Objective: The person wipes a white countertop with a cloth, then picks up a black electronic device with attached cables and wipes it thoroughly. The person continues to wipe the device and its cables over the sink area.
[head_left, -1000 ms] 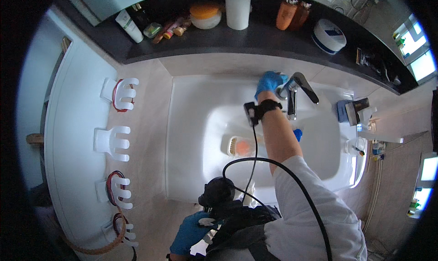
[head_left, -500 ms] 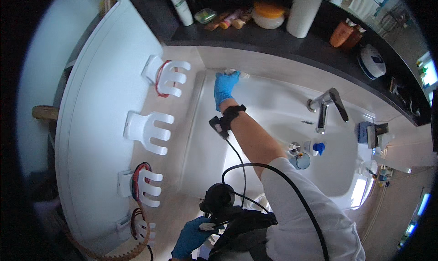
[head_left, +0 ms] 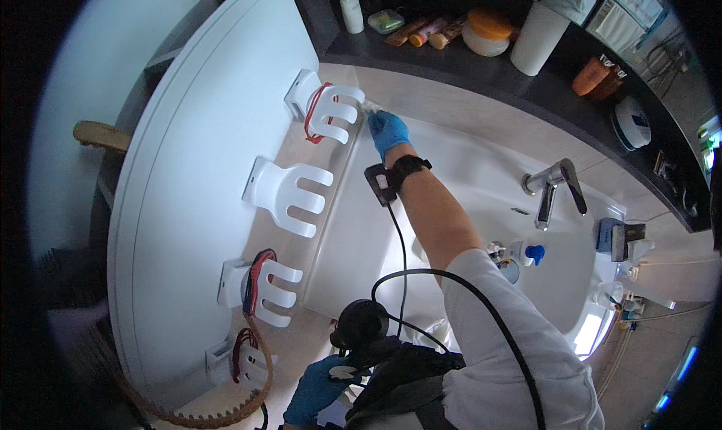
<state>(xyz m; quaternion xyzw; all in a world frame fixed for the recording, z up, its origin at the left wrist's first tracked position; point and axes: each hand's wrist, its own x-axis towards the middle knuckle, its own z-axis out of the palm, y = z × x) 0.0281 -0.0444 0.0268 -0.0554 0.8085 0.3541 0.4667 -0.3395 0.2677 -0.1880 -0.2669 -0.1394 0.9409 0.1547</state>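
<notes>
washbasin [head_left: 468, 155] first: where is it?

below the dark shelf [head_left: 451, 69], with the chrome tap [head_left: 555, 176] toward its right side.

and the hands?

right hand [head_left: 389, 133], gloved in blue, is at the back left corner, fingers bunched together on a blurred pale cloth [head_left: 369, 108]. left hand [head_left: 319, 391], also gloved, is beside the black device [head_left: 362, 325], low in view; i can't tell how its fingers stand.

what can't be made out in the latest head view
All in the head view:
- Whitish thing: mostly hidden by the right hand, so its kind is unclear.
- Left hand: grip partly hidden by black gear; forearm cut off by the lower edge.
- Round cup-like thing: partly covered by the white sleeve.
- Dark items, shelf's right end: too small and dim.
</notes>
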